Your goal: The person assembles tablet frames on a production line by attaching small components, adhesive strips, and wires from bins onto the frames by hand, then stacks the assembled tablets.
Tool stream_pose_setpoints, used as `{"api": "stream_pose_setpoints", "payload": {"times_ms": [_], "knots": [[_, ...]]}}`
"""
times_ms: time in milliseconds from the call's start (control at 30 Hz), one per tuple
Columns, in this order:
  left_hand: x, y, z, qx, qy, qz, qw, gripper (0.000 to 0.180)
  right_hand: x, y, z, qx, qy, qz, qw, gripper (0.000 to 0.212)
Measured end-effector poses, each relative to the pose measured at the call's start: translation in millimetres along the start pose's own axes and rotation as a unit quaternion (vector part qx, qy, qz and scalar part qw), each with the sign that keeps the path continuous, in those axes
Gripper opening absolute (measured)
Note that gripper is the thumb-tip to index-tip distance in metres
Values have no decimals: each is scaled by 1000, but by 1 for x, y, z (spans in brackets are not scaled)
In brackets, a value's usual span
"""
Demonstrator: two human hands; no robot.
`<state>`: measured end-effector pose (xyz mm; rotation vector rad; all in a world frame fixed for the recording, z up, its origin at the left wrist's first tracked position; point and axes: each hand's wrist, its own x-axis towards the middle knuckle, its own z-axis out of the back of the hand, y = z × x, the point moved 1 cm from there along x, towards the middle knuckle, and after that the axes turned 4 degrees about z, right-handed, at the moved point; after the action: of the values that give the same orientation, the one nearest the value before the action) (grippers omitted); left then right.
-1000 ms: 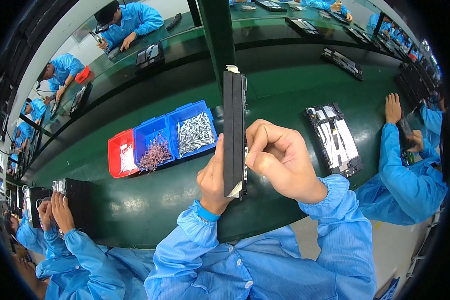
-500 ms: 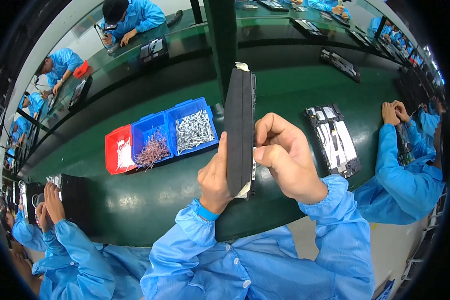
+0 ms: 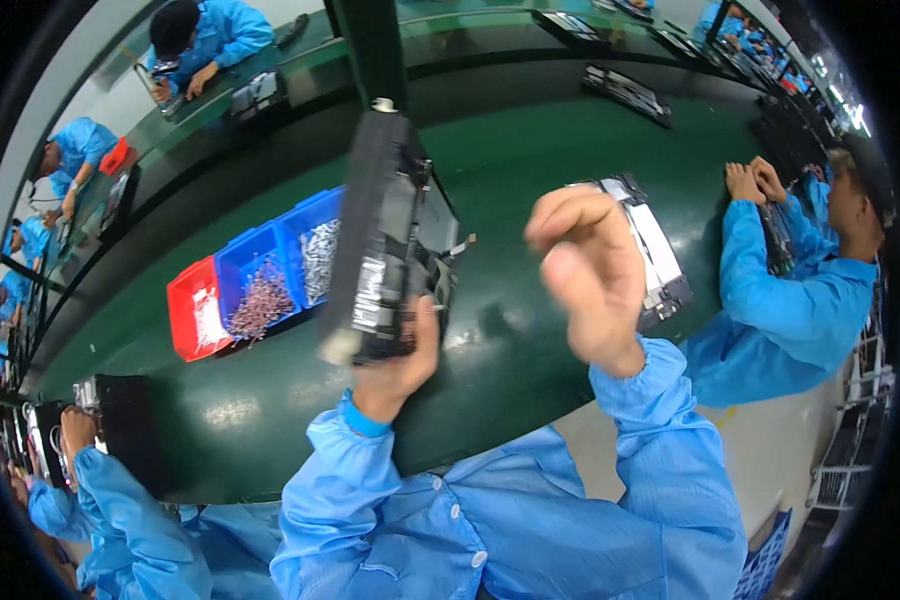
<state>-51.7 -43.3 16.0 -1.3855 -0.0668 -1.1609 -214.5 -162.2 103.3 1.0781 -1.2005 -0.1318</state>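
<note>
My left hand [image 3: 407,362] grips a black electronic assembly [image 3: 375,210] by its lower end. The assembly stands tilted over the bench, its dark side to the left and its inner parts facing right. A white label [image 3: 368,295] is on its lower part, and a pale tab [image 3: 382,104] sticks up from the top. My right hand [image 3: 605,280] hovers to the right, apart from the assembly and blurred. Its fingers are curled, with a gap between thumb and forefinger and nothing visible in them. Behind it lies another black-and-silver assembly [image 3: 655,245], partly hidden.
A red bin [image 3: 182,318] of white pieces and two blue bins [image 3: 232,255] of reddish and silvery small parts stand left on the green bench [image 3: 230,410]. A co-worker [image 3: 790,300] sits at the right; another person's hand [image 3: 78,430] touches black units at the left.
My right hand has come away from the assembly, toward the right. My left hand has turned the assembly so its inner side shows. The whole view has shifted.
</note>
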Motion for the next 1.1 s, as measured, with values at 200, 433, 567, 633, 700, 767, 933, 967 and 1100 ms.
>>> {"api": "stream_pose_setpoints", "payload": {"times_ms": [200, 433, 567, 633, 700, 767, 933, 967, 1100], "knots": [[3, -28, -6, -411, 126, 425, 797, 30, -52, -11, 54, -96, 135, -293, 942, 55], [-5, -8, -13, -255, 372, 428, 783, 78, -81, -10, 168, -87, -87, -401, 908, 52], [-18, 27, -4, -149, 352, 390, 838, 56, -71, -7, 236, -110, -128, -387, 907, 45], [-13, 25, 5, -157, 347, 414, 827, 52, -71, -8, 251, -112, -116, -398, 903, 46], [-12, 28, 8, -159, 341, 435, 818, 44, -75, -15, 262, -108, -116, -410, 898, 46], [-13, 27, 11, -155, 340, 438, 817, 44, -78, -24, 272, -113, -108, -416, 896, 46], [-10, 28, 16, -156, 348, 437, 815, 42, -72, -26, 279, -125, -86, -430, 890, 47], [-9, 26, 17, -152, 351, 441, 812, 41, -70, -27, 277, -143, -78, -431, 888, 46], [-11, 27, 16, -147, 354, 435, 814, 38, -77, -31, 285, -317, -42, -440, 839, 43]]}}
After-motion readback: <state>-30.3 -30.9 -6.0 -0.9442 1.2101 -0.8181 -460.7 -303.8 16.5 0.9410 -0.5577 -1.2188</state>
